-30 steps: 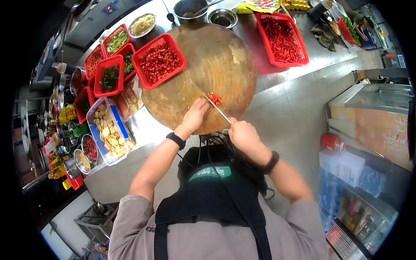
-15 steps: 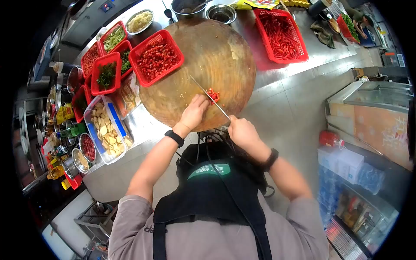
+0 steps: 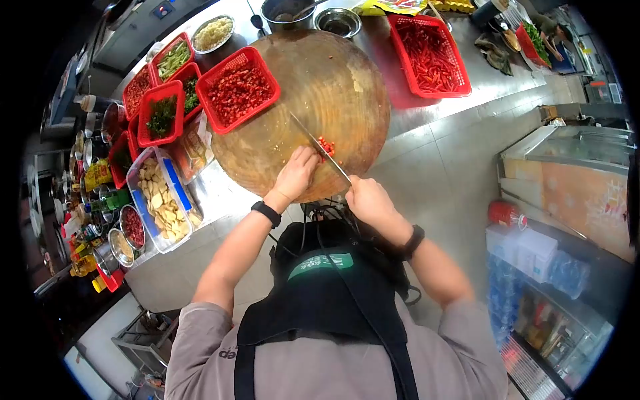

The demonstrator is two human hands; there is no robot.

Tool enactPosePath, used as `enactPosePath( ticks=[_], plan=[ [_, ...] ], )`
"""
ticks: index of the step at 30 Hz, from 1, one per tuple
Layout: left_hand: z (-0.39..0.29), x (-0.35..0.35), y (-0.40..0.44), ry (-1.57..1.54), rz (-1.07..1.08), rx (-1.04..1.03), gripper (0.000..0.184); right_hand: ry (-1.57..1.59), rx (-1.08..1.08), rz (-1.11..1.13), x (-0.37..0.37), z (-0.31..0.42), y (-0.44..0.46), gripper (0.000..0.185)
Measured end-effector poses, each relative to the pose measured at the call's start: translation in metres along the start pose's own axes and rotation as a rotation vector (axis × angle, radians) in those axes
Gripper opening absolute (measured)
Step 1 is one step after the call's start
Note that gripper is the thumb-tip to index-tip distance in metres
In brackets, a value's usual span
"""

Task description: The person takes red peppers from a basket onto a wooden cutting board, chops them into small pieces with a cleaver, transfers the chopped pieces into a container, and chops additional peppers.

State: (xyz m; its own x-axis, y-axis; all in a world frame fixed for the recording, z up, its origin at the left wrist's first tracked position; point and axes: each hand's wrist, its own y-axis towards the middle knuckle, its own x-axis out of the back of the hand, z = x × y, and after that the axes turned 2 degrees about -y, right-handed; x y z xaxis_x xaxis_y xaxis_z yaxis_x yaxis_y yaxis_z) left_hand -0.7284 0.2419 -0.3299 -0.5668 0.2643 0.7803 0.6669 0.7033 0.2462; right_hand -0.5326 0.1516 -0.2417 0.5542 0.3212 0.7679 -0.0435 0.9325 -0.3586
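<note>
Evidently the small pile of chopped red peppers [image 3: 326,145] lies on the round chopping board [image 3: 340,80], between its middle and near edge, right beside the knife [image 3: 319,147]. The right hand [image 3: 373,200] is closed around the knife's handle at the near edge; the blade slants toward the middle. The left hand [image 3: 297,172] rests left of the blade, its fingers bent and close together; whether they pinch a pepper cannot be told. With fingertips so near the blade, a slip or an untucked finger could mean a cut. Pieces could also scatter over the near edge if pushed by the blade. A red basket of chopped peppers [image 3: 253,117] overlaps the board's far-left edge, where a knock could tip it. Beyond the far-right edge, a basket of whole peppers [image 3: 440,95] sits on the metal counter [image 3: 513,83].
</note>
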Motion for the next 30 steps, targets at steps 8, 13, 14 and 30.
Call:
enactPosePath(
  ticks=[8, 13, 14, 30],
  plan=[
    [0.003, 0.001, -0.002, 0.014, -0.008, -0.026, 0.017, -0.002, -0.021, -0.052, -0.009, 0.011, 0.019, 0.019],
    [0.000, 0.009, -0.016, -0.222, -0.165, 0.147, 0.015, 0.005, -0.031, -0.057, -0.011, 0.010, 0.020, 0.020],
    [-0.002, 0.009, -0.017, -0.222, -0.165, 0.147, 0.015, 0.001, -0.036, -0.051, -0.010, 0.010, 0.020, 0.020],
    [-0.006, 0.004, -0.002, -0.151, -0.178, 0.019, 0.011, -0.028, 0.018, -0.060, -0.001, 0.010, 0.016, 0.019]
  ],
)
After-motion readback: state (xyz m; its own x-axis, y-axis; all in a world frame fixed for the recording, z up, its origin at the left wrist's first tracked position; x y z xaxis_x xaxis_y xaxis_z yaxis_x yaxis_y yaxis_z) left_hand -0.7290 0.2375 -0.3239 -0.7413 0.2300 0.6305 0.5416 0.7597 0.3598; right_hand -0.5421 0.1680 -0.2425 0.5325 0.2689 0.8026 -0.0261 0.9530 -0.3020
